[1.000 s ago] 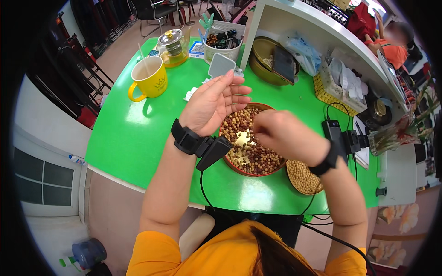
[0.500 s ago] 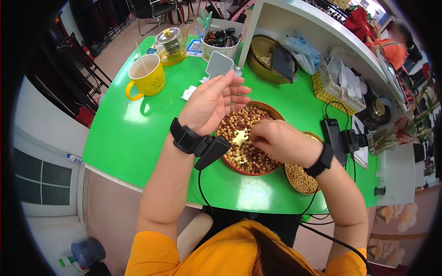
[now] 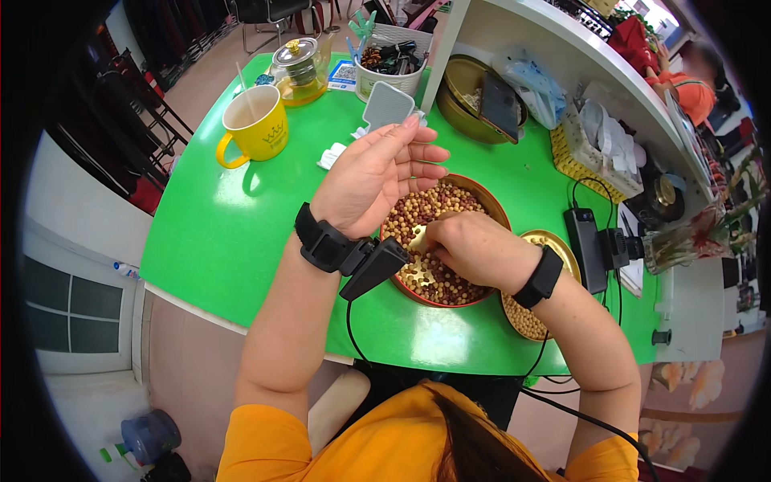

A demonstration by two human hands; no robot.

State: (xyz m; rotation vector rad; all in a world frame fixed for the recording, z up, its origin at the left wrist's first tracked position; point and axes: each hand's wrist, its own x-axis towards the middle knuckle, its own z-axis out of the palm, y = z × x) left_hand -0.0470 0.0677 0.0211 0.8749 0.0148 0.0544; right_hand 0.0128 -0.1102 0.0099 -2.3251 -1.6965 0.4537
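Table [image 3: 209, 241] bears the big tin [image 3: 494, 201], small tin [image 3: 554, 243] beside. My left hand [image 3: 377, 173] is loosely spread; my right hand [image 3: 478, 253] curls at the big tin's beans [image 3: 414, 210], whether pinching I cannot tell. One careless bump may spill them.

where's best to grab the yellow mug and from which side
Probably by the handle, coming in from the left, with the left hand nearer to it. The yellow mug stands upright, and its looped handle sticks out to the left and a little toward the person. A thin straw or stick rises from the open top, so gripping over the rim looks more awkward.
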